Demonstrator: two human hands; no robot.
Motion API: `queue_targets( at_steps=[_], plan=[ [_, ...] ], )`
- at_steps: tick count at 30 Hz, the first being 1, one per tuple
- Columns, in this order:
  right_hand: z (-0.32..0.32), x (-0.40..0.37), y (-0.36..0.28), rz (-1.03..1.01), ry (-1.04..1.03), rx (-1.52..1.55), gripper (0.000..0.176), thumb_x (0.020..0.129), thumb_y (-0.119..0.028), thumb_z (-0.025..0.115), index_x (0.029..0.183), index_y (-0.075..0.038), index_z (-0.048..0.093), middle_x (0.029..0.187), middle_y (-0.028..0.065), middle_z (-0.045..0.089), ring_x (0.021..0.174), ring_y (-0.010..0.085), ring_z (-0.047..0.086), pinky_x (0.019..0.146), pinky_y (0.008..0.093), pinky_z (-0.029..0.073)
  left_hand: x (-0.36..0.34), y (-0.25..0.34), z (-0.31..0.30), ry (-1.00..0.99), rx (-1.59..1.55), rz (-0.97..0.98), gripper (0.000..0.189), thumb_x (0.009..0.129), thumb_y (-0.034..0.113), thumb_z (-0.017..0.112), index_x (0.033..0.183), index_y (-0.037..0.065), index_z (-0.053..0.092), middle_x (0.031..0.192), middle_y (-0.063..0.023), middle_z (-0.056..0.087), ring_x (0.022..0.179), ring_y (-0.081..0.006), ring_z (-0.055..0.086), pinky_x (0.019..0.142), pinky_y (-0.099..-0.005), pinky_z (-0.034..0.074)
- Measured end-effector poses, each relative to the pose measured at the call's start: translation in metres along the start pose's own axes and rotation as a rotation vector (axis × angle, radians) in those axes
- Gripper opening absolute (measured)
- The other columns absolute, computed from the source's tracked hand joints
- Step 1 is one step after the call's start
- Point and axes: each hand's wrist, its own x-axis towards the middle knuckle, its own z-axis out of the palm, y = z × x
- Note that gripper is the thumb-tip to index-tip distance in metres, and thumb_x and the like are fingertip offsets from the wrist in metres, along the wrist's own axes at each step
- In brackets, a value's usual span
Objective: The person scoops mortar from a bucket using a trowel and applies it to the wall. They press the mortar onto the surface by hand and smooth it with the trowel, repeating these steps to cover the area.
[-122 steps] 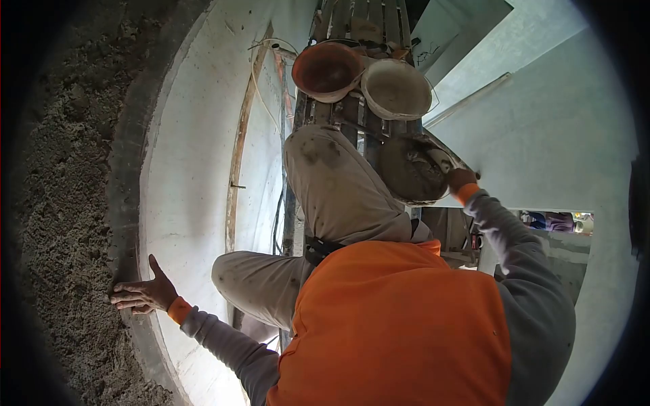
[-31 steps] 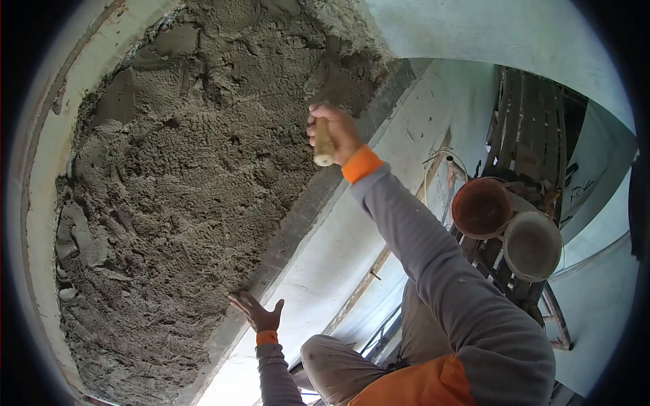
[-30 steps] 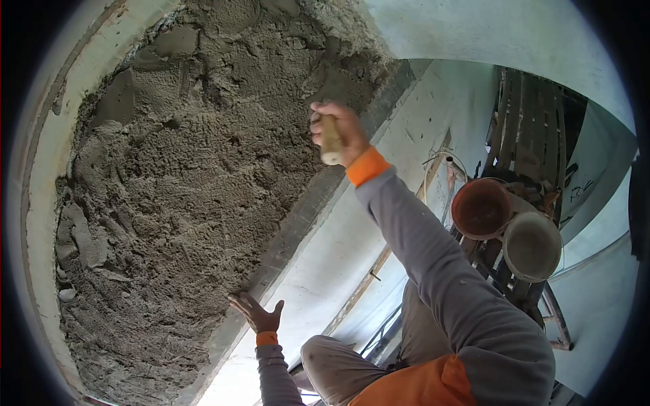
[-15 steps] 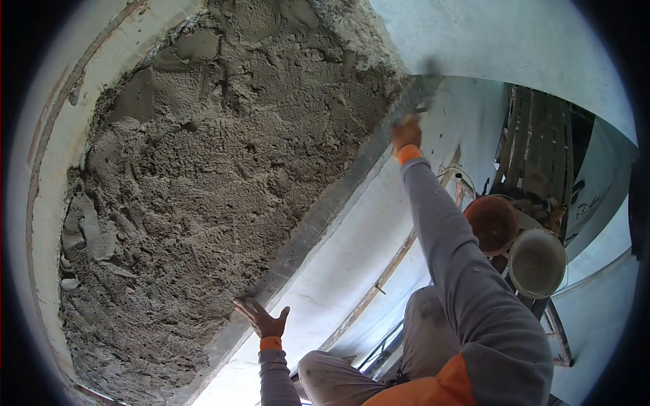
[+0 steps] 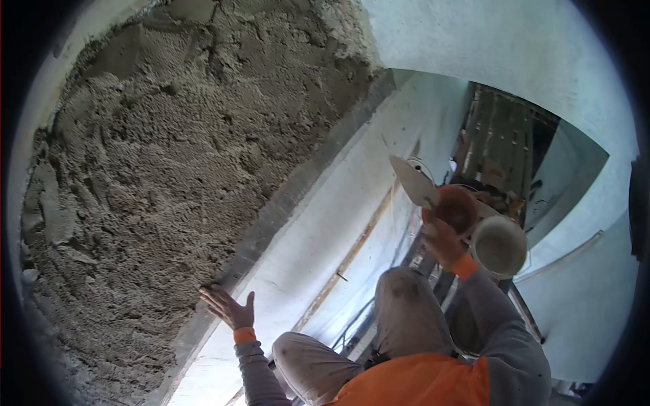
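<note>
My right hand [image 5: 443, 242] is closed round the handle of a trowel [image 5: 414, 183], whose pale pointed blade tilts up and to the left, away from the wall. Just beyond that hand is a reddish-orange bucket [image 5: 460, 208], partly covered by hand and blade. At lower left, my left hand [image 5: 229, 308] has its fingers stretched out and thumb apart, the fingertips resting on a long grey strip [image 5: 271, 220]. This strip runs diagonally along the lower edge of rough wet mortar [image 5: 162, 155] on the wall.
A whitish bucket [image 5: 500, 247] stands beside the reddish one. Behind them, wooden planks [image 5: 497, 132] stretch away. A thin wooden batten [image 5: 349, 260] slants below the strip. Smooth pale wall [image 5: 487, 40] curves across the upper right.
My right hand has swung down and right from the strip's upper end to the buckets, bringing the trowel along. My left hand stays at the strip. The view has shifted a little.
</note>
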Motion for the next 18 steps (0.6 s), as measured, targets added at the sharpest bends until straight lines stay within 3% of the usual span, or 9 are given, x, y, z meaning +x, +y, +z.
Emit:
queue_targets(
  at_steps=[2,3,5,7,8,10,12,16,18],
  plan=[
    [-0.05,-0.081,0.028,0.096,-0.202,-0.294,0.018,0.065,-0.016,0.062,0.081,-0.009,0.059,0.093,0.0103,0.058,0.09,0.0305,0.057,0.069,0.0413,0.045,0.001,0.0,0.002,0.03,-0.006,-0.005,0.115,0.065,0.053,0.071,0.145,0.01,0.001,0.15,-0.0203,-0.004,0.138,-0.0377,-0.003,0.107,-0.0578,0.009],
    [-0.075,-0.117,0.036,-0.14,-0.283,-0.656,0.017,0.069,-0.016,0.059,0.084,-0.009,0.06,0.094,0.0099,0.06,0.091,0.0321,0.057,0.073,0.0416,0.045,0.001,-0.001,0.005,0.047,-0.014,-0.007,0.114,0.066,0.053,0.071,0.145,0.011,0.001,0.15,-0.0201,-0.003,0.138,-0.0369,-0.003,0.107,-0.0577,0.009],
    [-0.166,-0.096,-0.058,0.689,-0.308,0.02,0.016,0.074,-0.017,0.054,0.084,-0.007,0.062,0.089,0.0122,0.064,0.087,0.0334,0.059,0.075,0.0429,0.046,0.002,-0.009,0.019,0.094,0.004,-0.008,0.107,0.071,0.062,0.061,0.146,0.014,0.002,0.151,-0.0177,-0.003,0.139,-0.0351,-0.005,0.107,-0.0574,0.005],
    [-0.201,-0.168,-0.042,0.696,-0.777,-0.424,0.02,0.076,-0.02,0.052,0.079,-0.004,0.064,0.081,0.0159,0.064,0.082,0.0328,0.062,0.075,0.043,0.047,0.004,-0.016,0.03,0.173,-0.025,0.018,0.104,0.073,0.069,0.053,0.146,0.015,0.002,0.151,-0.0168,-0.003,0.139,-0.0344,-0.006,0.106,-0.059,0.001],
    [-0.216,-0.177,-0.063,0.93,-0.809,-0.386,0.023,0.076,-0.023,0.053,0.075,-0.003,0.063,0.075,0.017,0.063,0.079,0.0325,0.062,0.074,0.0424,0.048,0.005,-0.017,0.035,0.212,-0.031,0.029,0.103,0.074,0.071,0.049,0.145,0.014,0.001,0.151,-0.0163,-0.003,0.139,-0.0337,-0.006,0.105,-0.0602,-0.001],
    [-0.241,-0.187,-0.102,1.44,-0.885,-0.214,0.015,0.074,-0.018,0.059,0.077,-0.004,0.06,0.063,0.0119,0.058,0.058,0.0212,0.06,0.054,0.0351,0.051,0.007,-0.022,0.049,0.293,-0.043,0.056,0.106,0.075,0.074,0.045,0.145,0.008,0.0,0.15,-0.019,-0.005,0.138,-0.0378,-0.007,0.103,-0.0632,-0.002],
    [-0.233,-0.234,-0.109,1.262,-0.93,-0.132,0.018,0.077,-0.022,0.06,0.081,-0.004,0.061,0.068,0.0111,0.06,0.059,0.0207,0.06,0.053,0.0348,0.051,0.012,-0.021,0.06,0.31,-0.042,0.061,0.11,0.073,0.078,0.041,0.144,0.005,-0.003,0.149,-0.0231,-0.006,0.136,-0.0425,-0.008,0.099,-0.068,-0.001],
    [-0.199,-0.243,-0.164,1.476,-0.858,-0.156,0.039,0.084,-0.037,0.051,0.101,-0.003,0.06,0.102,0.017,0.061,0.1,0.031,0.058,0.084,0.0392,0.047,0.015,-0.02,0.073,0.291,-0.112,0.039,0.115,0.072,0.08,0.04,0.143,0.002,-0.006,0.147,-0.0274,-0.008,0.135,-0.0449,-0.013,0.096,-0.0711,-0.003],
    [-0.169,-0.274,-0.156,1.496,-0.927,-0.297,0.041,0.085,-0.037,0.048,0.108,-0.004,0.059,0.112,0.0161,0.059,0.106,0.0315,0.055,0.089,0.0405,0.045,0.018,-0.022,0.074,0.276,-0.137,0.033,0.115,0.072,0.08,0.039,0.142,0.001,-0.006,0.146,-0.0289,-0.009,0.134,-0.0461,-0.015,0.094,-0.072,-0.005]
  ],
)
